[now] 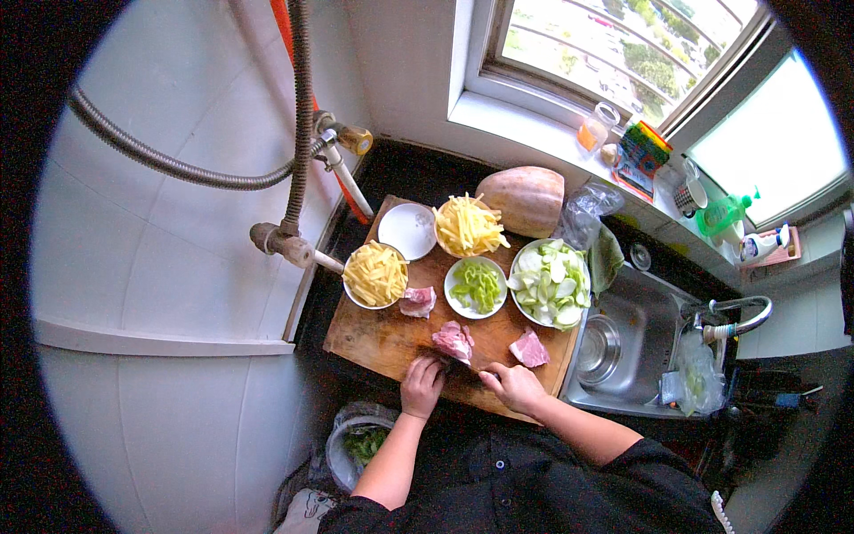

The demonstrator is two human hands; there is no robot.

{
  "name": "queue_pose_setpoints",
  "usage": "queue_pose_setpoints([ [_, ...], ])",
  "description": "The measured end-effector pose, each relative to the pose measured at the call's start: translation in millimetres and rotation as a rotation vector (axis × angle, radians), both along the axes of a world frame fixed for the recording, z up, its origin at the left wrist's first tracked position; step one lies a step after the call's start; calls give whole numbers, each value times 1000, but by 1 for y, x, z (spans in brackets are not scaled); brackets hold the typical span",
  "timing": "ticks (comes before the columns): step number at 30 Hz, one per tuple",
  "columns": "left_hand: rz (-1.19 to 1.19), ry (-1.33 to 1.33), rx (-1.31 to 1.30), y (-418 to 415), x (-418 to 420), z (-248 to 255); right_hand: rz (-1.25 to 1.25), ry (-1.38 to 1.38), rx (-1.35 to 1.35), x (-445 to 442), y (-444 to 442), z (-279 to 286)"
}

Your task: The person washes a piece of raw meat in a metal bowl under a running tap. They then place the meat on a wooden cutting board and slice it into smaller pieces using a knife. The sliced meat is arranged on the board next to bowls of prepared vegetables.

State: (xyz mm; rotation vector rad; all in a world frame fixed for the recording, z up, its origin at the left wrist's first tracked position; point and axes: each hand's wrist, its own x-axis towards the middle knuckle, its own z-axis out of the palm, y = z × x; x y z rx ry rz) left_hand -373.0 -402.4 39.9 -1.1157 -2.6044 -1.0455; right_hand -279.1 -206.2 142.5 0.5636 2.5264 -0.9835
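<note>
My right hand (517,388) grips the handle of a kitchen knife (459,365) near the front edge of a wooden cutting board (363,334). The dark blade points left, close against a piece of raw meat (453,342) with cut slices on it. My left hand (422,388) is curled at the blade's left end; its fingertips are hidden, so I cannot tell what they hold. A smaller chunk of meat (418,302) lies farther back on the left. Another piece of meat (530,348) rests to the right, beyond my right hand.
Behind the meat stand bowls of pale yellow strips (375,275), more strips (469,225), green slices (477,287) and pale green slices (551,284), plus a white plate (406,231). A large gourd (524,200) lies behind; a steel sink (627,334) adjoins right. Below left is a bin (340,454).
</note>
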Motion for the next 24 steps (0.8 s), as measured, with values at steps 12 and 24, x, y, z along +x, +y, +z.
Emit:
queue_pose_setpoints([
  [12,60,26,-10,2,5,-4,92,-78,60,10,-10,31],
  [24,97,13,28,6,5,-14,146,54,100,-26,-21,11],
])
